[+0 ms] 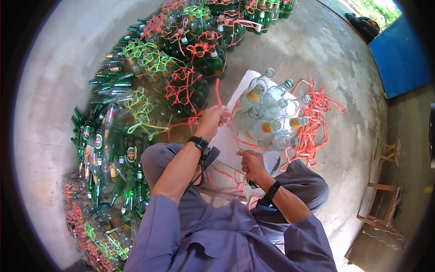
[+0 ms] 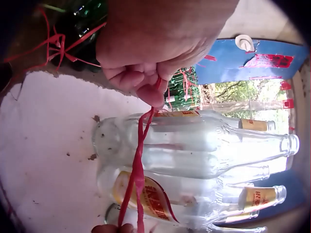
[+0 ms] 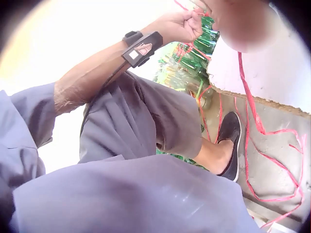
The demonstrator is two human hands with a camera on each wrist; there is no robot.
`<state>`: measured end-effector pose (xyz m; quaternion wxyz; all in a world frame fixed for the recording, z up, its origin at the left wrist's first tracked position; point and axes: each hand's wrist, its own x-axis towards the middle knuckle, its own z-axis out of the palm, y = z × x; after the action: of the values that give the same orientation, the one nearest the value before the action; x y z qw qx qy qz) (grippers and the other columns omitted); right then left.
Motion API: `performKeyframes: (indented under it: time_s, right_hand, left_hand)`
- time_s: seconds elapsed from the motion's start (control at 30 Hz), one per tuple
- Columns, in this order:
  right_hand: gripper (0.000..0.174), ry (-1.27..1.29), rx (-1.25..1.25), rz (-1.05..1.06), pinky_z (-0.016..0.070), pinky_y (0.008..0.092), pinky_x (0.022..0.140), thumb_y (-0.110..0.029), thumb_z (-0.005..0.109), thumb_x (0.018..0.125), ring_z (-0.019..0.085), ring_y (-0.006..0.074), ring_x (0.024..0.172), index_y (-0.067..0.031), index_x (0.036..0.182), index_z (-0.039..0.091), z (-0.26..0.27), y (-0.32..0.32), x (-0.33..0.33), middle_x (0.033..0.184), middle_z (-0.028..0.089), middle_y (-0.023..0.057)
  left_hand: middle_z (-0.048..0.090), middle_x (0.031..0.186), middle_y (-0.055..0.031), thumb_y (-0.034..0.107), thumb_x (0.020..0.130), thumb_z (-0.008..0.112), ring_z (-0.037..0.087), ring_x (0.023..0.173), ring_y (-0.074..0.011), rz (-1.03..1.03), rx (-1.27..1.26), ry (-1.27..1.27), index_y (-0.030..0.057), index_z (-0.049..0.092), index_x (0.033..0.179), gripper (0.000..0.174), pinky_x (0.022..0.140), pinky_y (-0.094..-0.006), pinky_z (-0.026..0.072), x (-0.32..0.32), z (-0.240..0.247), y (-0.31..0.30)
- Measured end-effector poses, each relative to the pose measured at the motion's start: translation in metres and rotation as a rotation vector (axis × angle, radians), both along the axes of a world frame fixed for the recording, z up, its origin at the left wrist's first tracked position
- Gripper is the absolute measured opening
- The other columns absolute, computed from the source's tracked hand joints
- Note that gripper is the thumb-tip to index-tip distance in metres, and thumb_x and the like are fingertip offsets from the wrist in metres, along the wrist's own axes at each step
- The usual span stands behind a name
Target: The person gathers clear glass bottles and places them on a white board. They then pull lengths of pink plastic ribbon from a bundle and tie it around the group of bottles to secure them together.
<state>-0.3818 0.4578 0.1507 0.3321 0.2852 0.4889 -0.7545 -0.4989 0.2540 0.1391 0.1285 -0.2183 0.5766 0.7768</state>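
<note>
My left hand (image 1: 213, 119) is raised and pinches a red plastic string (image 2: 137, 165) between curled fingers (image 2: 146, 90). The string runs taut down to my right hand (image 1: 252, 164), which grips its lower end by my knee. Just beyond both hands a stack of clear glass bottles (image 1: 272, 115) with yellow labels lies on its side on a white board (image 1: 229, 138). In the left wrist view the bottles (image 2: 194, 155) lie right behind the string. The right wrist view shows my left hand (image 3: 182, 24) holding the red string (image 3: 245, 92) above my shoe (image 3: 231, 145).
Bundles of green bottles (image 1: 186, 59) tied with red and green string curve along the left and far side. Loose green bottles (image 1: 108, 149) lie by my left knee. A pile of red strings (image 1: 312, 122) sits right of the clear bottles. A wooden stool (image 1: 380, 204) stands at the right.
</note>
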Motion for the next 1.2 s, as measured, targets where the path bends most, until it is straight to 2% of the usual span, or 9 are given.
performKeyframes:
  time_s: [0.53,0.57,0.6,0.67,0.83,0.9,0.93,1.0,1.2]
  right_hand:
    - [0.018,0.113,0.334,0.157,0.0186,0.0247,0.039,-0.014,0.059,0.087,0.027,0.0040,0.039,0.0038,0.085,0.065,0.030,0.032,-0.016,0.053,0.036,-0.0054]
    - [0.020,0.480,0.465,0.348,0.0188,0.0254,0.038,-0.014,0.059,0.087,0.028,0.0048,0.039,0.0040,0.083,0.065,0.018,0.038,-0.012,0.052,0.037,-0.0049]
    - [0.020,0.496,0.465,0.344,0.0188,0.0254,0.038,-0.014,0.059,0.087,0.028,0.0048,0.039,0.0040,0.083,0.065,0.006,0.043,-0.013,0.052,0.037,-0.0049]
    - [0.021,0.165,0.415,0.211,0.0190,0.0262,0.038,-0.015,0.059,0.088,0.029,0.0055,0.039,0.0039,0.081,0.066,0.005,0.044,-0.017,0.051,0.037,-0.0046]
    - [0.021,0.192,0.464,0.177,0.0190,0.0271,0.038,-0.016,0.063,0.086,0.029,0.0067,0.039,0.0027,0.079,0.066,-0.002,0.043,-0.014,0.050,0.037,-0.0041]
    - [0.019,0.631,0.473,0.313,0.0188,0.0275,0.038,-0.016,0.064,0.086,0.029,0.0072,0.039,0.0012,0.078,0.066,-0.019,0.051,-0.011,0.050,0.038,-0.0042]
    - [0.019,0.640,0.469,0.313,0.0188,0.0275,0.038,-0.016,0.064,0.086,0.029,0.0072,0.039,0.0012,0.078,0.066,-0.014,0.049,-0.014,0.050,0.038,-0.0042]
    - [0.018,0.258,0.481,0.309,0.0186,0.0278,0.038,-0.016,0.064,0.085,0.029,0.0074,0.038,0.0002,0.077,0.066,-0.006,0.046,-0.018,0.050,0.038,-0.0042]
    - [0.016,0.244,0.475,0.276,0.0184,0.0273,0.038,-0.014,0.063,0.085,0.030,0.0069,0.039,0.0001,0.077,0.067,-0.012,0.046,-0.018,0.051,0.039,-0.0042]
  left_hand:
    - [0.059,0.063,-0.0025,0.018,0.096,0.055,0.051,0.049,-0.0113,0.186,0.134,-0.064,0.0052,0.065,0.087,0.018,0.044,-0.0244,0.0382,-0.028,-0.037,-0.004]
    - [0.059,0.062,-0.0024,0.018,0.096,0.055,0.050,0.048,-0.0111,0.170,0.130,-0.070,0.0051,0.065,0.088,0.018,0.043,-0.0245,0.0374,-0.029,-0.035,-0.005]
    - [0.059,0.062,-0.0024,0.018,0.096,0.055,0.050,0.048,-0.0111,0.169,0.128,-0.054,0.0051,0.065,0.088,0.018,0.043,-0.0245,0.0374,-0.029,-0.032,-0.005]
    - [0.057,0.063,-0.0021,0.018,0.099,0.051,0.048,0.050,-0.0096,0.156,0.129,-0.091,0.0053,0.062,0.090,0.019,0.046,-0.0234,0.0358,-0.025,-0.030,-0.003]
    - [0.057,0.062,-0.0031,0.018,0.099,0.051,0.046,0.047,-0.0105,0.184,0.162,-0.043,0.0045,0.061,0.090,0.019,0.043,-0.0238,0.0340,-0.019,-0.039,-0.008]
    - [0.056,0.061,-0.0032,0.018,0.099,0.051,0.045,0.045,-0.0109,0.204,0.161,-0.055,0.0047,0.060,0.090,0.019,0.042,-0.0240,0.0332,-0.014,-0.038,-0.010]
    - [0.056,0.061,-0.0032,0.018,0.099,0.051,0.045,0.045,-0.0109,0.207,0.158,-0.046,0.0047,0.060,0.090,0.019,0.042,-0.0240,0.0332,-0.012,-0.037,-0.010]
    - [0.057,0.061,-0.0034,0.015,0.096,0.052,0.046,0.045,-0.0098,0.224,0.159,-0.050,0.0027,0.061,0.088,0.018,0.042,-0.0238,0.0333,-0.008,-0.035,-0.011]
    - [0.058,0.063,-0.0044,0.016,0.099,0.050,0.046,0.046,-0.0108,0.216,0.132,-0.100,0.0043,0.061,0.090,0.018,0.042,-0.0238,0.0336,-0.003,-0.042,-0.017]
